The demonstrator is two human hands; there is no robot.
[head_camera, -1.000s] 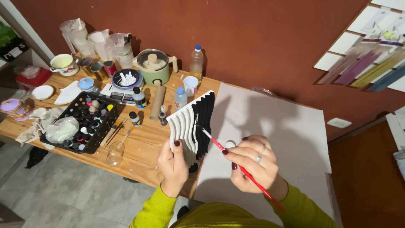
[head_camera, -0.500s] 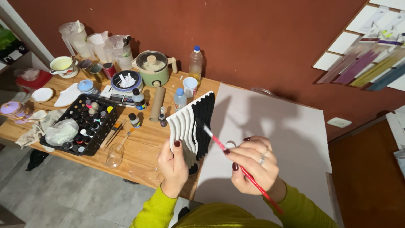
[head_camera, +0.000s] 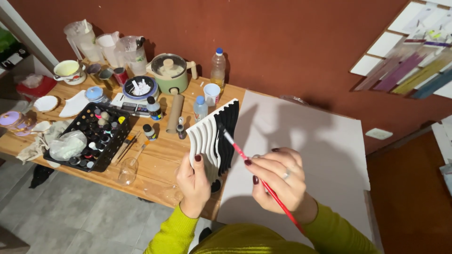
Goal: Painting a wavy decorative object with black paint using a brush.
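Ribbed wavy relief panel, part white, part black (head_camera: 214, 138), upright over wooden bench (head_camera: 160, 155) edge, gripped w/ left hand (head_camera: 195, 181) fingers; lower corner hidden by palm. Right hand (head_camera: 278, 181) fingers pinching red-handled brush (head_camera: 256, 171), tip on black ribs. Handle end lost behind yellow-green sleeve (head_camera: 329, 226).

The light is warm and fairly bright, coming from above. The hands throw soft shadows on the grey board (head_camera: 325, 141). The focus is sharp; the edges bend slightly from the wide lens.
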